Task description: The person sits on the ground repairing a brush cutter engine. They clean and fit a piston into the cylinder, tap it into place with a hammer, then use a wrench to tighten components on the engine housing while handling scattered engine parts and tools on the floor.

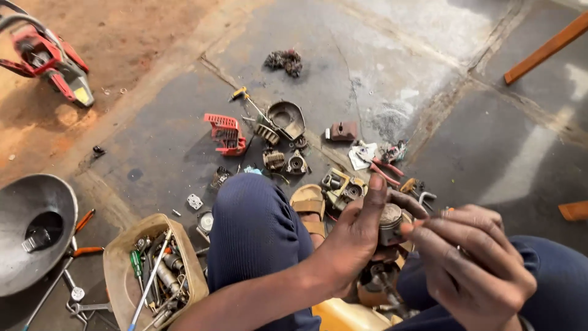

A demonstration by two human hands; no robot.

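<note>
Left hand (355,233) is gripping a small metal piston (389,222): short grey cylinder, ringed grooves near the top, dull greasy finish. Thumb is pointing up along its left side, the other fingers are wrapping round the back and underside. The piston is sitting above the person's lap, between the two knees in dark blue ribbed fabric.

Right hand (474,257) is just right of the piston, fingers pressed together in a pinch, tips touching the piston's right edge. Something thin is showing in that pinch; too small to say what.

Taking the piston as reference:
- Just beyond it, on the cracked grey concrete floor (490,147): one pair of red-handled pliers (383,168) and a cluster of small cast-metal engine parts, oily and dark.
- Up and left: one red plastic grille cover (225,133), ribbed and slotted; next to it one round grey metal housing (286,119), bowl-shaped.
- Far up-left, on the reddish dirt: one red and grey chainsaw body (52,61).
- Down-left: one tan plastic tub (116,270), cut open and grimy, holding screwdrivers and sockets, too jumbled to count.
- Far left: one dull grey metal bowl (33,230), wide and shallow.
- Directly left: one tan sandal (309,208), strapped.
- Far up: one dark crumpled rag (283,61).
</note>
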